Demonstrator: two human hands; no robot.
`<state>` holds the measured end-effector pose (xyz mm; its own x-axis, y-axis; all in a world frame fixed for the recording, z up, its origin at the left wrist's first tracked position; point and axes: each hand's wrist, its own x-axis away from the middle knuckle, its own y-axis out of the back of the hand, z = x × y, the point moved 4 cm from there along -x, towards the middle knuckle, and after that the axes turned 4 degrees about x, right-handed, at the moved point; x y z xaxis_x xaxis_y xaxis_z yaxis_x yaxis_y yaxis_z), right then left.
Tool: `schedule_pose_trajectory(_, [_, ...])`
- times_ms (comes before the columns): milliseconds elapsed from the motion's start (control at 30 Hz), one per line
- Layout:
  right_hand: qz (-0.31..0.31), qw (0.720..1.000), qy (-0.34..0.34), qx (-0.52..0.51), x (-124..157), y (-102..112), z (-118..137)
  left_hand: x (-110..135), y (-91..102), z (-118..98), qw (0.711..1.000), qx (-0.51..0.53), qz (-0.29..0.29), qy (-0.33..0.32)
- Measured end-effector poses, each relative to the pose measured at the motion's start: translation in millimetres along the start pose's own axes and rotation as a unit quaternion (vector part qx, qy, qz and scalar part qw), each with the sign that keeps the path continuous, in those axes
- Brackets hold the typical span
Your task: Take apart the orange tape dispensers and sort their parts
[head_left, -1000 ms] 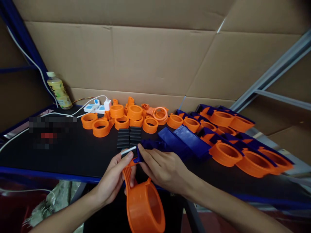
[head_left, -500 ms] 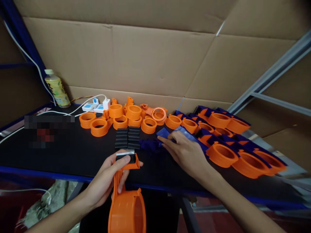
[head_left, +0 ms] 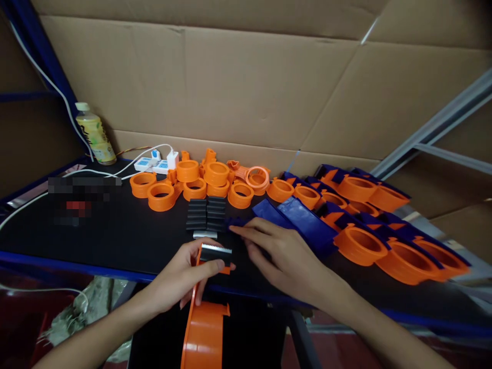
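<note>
Item in hand: one orange tape-dispenser frame point(head_left: 205, 318), held by our left hand point(head_left: 180, 279) just off the near edge of the black worktable point(head_left: 115, 241), its ring hanging below and its head raised. Our left fingers are wrapped around the handle, thumb pressed on the black block at the head, where a serrated metal blade point(head_left: 216, 248) sits. Our right hand point(head_left: 284, 253) lies flat and unclenched over the table, fingers spread and holding nothing, the fingertips touching a small dark blue part point(head_left: 239, 222) beside two stacks of black ribbed blocks point(head_left: 206, 214). A loose blade strip point(head_left: 205, 234) lies just in front of those stacks. Stock beyond: bare orange ring frames point(head_left: 200, 179) at the back, flat blue cover pieces point(head_left: 303, 223) to the right, and a row of finished orange-and-blue dispensers point(head_left: 384, 241) further right. Also present: a drink bottle point(head_left: 95, 134) and a power strip point(head_left: 154, 165) at the far left. We judge the step to be fetching the blue part for the held frame; the next move calls for a fingertip pinch on it and careful alignment at the head.
</note>
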<state>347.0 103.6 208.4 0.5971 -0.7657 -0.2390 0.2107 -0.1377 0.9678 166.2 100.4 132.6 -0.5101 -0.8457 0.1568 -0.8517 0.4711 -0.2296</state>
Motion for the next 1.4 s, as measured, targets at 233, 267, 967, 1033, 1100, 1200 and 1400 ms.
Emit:
schedule_pose_trajectory(233, [0.007, 0.964, 0.002, -0.265, -28, -1, 7, 8, 18.6, -10, 0.999, -0.046, 0.003, -0.006])
schedule_pose_trajectory(267, [-0.012, 0.965, -0.009, -0.260, -33, -3, 1, 10, 26.8, -13, 0.999, -0.038, -0.015, -0.013])
schedule_pose_trajectory(967, [-0.066, 0.986, 0.117, -0.101, -48, -20, 16, -9, 37.9, -5, 0.995, 0.060, -0.069, -0.026])
schedule_pose_trajectory(1033, [-0.090, 0.984, 0.103, -0.119, -51, -19, 7, -9, 37.7, -4, 0.995, 0.061, -0.076, -0.021])
schedule_pose_trajectory(1100, [-0.114, 0.984, 0.057, -0.123, -55, -19, -10, -9, 40.2, -5, 0.994, 0.070, -0.086, -0.021])
schedule_pose_trajectory(1200, [-0.087, 0.994, -0.029, -0.067, -64, -26, -37, -8, 44.1, -7, 0.991, 0.086, -0.100, -0.030])
schedule_pose_trajectory(1400, [0.011, 0.997, -0.072, -0.003, -73, -48, -45, -8, 42.7, -8, 0.989, 0.098, -0.106, -0.033])
